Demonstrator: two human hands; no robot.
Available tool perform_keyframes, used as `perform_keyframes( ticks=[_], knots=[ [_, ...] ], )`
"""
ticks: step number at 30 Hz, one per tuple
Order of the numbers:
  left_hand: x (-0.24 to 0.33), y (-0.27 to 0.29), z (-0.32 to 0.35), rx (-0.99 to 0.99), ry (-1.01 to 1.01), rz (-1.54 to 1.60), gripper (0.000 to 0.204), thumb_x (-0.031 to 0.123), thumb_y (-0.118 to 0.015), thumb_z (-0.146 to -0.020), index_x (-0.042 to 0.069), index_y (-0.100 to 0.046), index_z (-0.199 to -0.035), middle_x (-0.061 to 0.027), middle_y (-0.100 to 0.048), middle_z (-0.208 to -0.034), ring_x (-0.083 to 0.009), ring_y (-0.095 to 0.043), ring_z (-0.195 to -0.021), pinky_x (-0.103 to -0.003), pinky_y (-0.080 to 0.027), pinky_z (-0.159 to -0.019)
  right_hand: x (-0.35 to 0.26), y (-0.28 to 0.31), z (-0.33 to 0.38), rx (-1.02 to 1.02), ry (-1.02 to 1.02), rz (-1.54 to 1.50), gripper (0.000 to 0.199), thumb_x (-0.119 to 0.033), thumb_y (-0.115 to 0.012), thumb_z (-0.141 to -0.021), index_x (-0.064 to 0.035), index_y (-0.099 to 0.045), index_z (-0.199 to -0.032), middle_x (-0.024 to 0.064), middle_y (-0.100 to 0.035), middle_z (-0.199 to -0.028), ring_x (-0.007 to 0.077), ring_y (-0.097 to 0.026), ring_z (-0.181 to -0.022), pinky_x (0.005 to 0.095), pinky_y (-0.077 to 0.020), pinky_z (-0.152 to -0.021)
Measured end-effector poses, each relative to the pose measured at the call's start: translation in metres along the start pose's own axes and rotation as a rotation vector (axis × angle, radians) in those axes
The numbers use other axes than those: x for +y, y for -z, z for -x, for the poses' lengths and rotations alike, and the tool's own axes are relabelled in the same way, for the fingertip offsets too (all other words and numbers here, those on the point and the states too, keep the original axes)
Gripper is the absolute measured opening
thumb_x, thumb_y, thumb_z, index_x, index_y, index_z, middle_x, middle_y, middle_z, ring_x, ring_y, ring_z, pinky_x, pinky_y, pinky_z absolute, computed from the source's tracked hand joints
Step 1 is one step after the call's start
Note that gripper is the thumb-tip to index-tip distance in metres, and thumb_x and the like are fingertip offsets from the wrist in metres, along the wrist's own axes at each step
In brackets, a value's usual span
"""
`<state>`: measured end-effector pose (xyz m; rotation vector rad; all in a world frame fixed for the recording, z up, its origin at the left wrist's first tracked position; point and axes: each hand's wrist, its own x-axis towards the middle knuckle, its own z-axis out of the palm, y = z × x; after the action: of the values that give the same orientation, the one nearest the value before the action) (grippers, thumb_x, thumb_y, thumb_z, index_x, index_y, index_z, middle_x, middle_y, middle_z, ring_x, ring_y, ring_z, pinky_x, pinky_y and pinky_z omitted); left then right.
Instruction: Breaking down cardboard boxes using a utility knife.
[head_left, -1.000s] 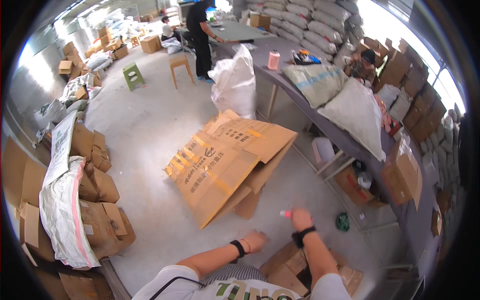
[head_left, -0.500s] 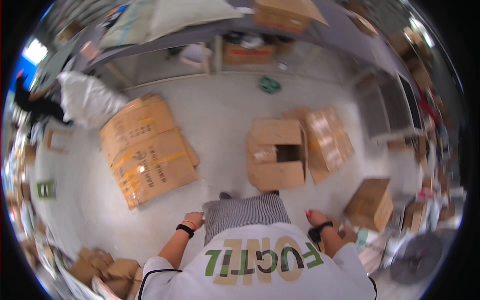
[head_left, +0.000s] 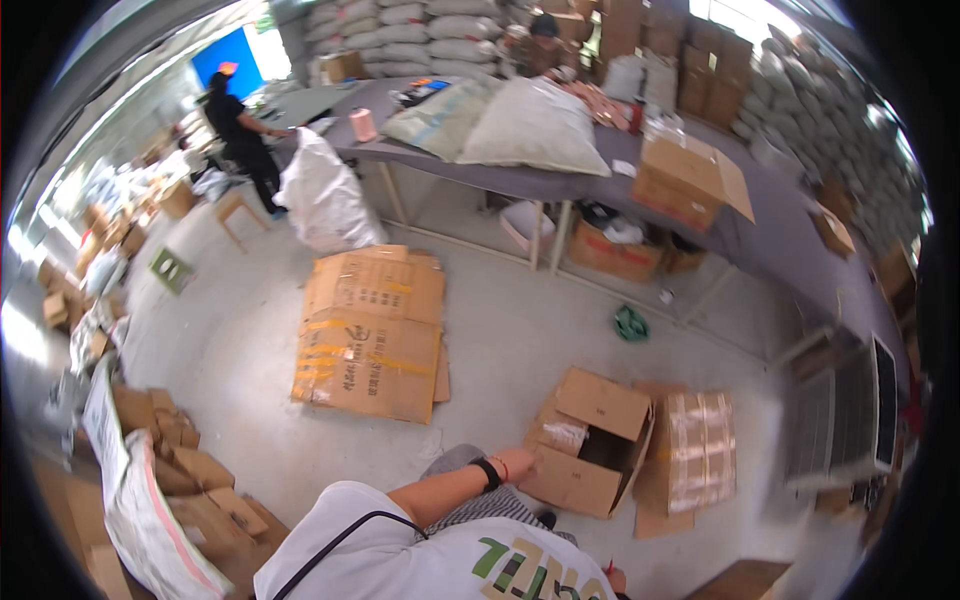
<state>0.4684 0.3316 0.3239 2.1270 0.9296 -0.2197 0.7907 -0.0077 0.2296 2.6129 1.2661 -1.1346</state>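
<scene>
My left hand [head_left: 520,465] reaches across my body at the near left edge of the open cardboard box [head_left: 585,484]. It overlaps the box in the view, and I cannot tell whether it touches; its fingers are blurred. A black band and a red bracelet are on that wrist. Only a sliver of my right hand [head_left: 614,578] shows at the lower edge, beside my shirt. The box stands on the floor with its flaps spread around a dark opening. Against its right side lies a flattened carton [head_left: 701,450] with clear tape over it.
Flattened cardboard [head_left: 375,345] is stacked on the floor to the left, by a white sack [head_left: 325,195]. A long grey-covered table [head_left: 430,165] runs across the back with sacks and a carton [head_left: 685,180]. A green bundle [head_left: 630,323] lies before it. Another person [head_left: 240,135] stands far left.
My view has swung up and left, bringing the table and the other person into fuller view. My left hand has moved right, over to the open box; my right hand has dropped nearly out of view.
</scene>
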Motion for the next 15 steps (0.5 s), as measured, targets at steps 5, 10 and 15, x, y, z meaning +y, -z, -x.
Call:
perform_keyframes(
  ticks=[5, 10, 15],
  knots=[
    [0.007, -0.07, 0.049, 0.085, 0.164, 0.032, 0.033, 0.029, -0.051, -0.083, 0.005, -0.057, -0.105, -0.0197, -0.063, -0.094, -0.0366, -0.06, -0.088, -0.044, -0.047, -0.076, 0.084, 0.006, -0.091, -0.063, 0.214, 0.113, 0.029, -0.024, -0.049, -0.081, 0.0002, -0.062, -0.072, 0.0229, -0.061, -0.076, 0.0372, -0.058, -0.068, 0.0451, -0.0425, -0.06],
    [-0.011, -0.151, 0.139, 0.028, 0.758, 0.146, 0.038, 0.033, -0.052, -0.083, 0.008, -0.059, -0.11, -0.0183, -0.06, -0.109, -0.0324, -0.055, -0.105, -0.041, -0.042, -0.09, 0.025, 0.071, -0.149, -0.178, 0.229, 0.377, 0.031, -0.026, -0.048, -0.08, -0.0019, -0.065, -0.086, 0.0225, -0.063, -0.093, 0.0385, -0.06, -0.091, 0.0464, -0.0471, -0.081],
    [0.021, -0.231, 0.197, -0.035, 0.923, 0.237, 0.044, 0.036, -0.052, -0.081, 0.005, -0.059, -0.112, -0.018, -0.059, -0.112, -0.0325, -0.054, -0.106, -0.04, -0.041, -0.092, -0.03, 0.112, -0.199, -0.055, 0.309, 0.214, 0.031, -0.028, -0.053, -0.08, -0.0013, -0.065, -0.089, 0.0245, -0.062, -0.093, 0.039, -0.059, -0.091, 0.0468, -0.0471, -0.08]
  ],
)
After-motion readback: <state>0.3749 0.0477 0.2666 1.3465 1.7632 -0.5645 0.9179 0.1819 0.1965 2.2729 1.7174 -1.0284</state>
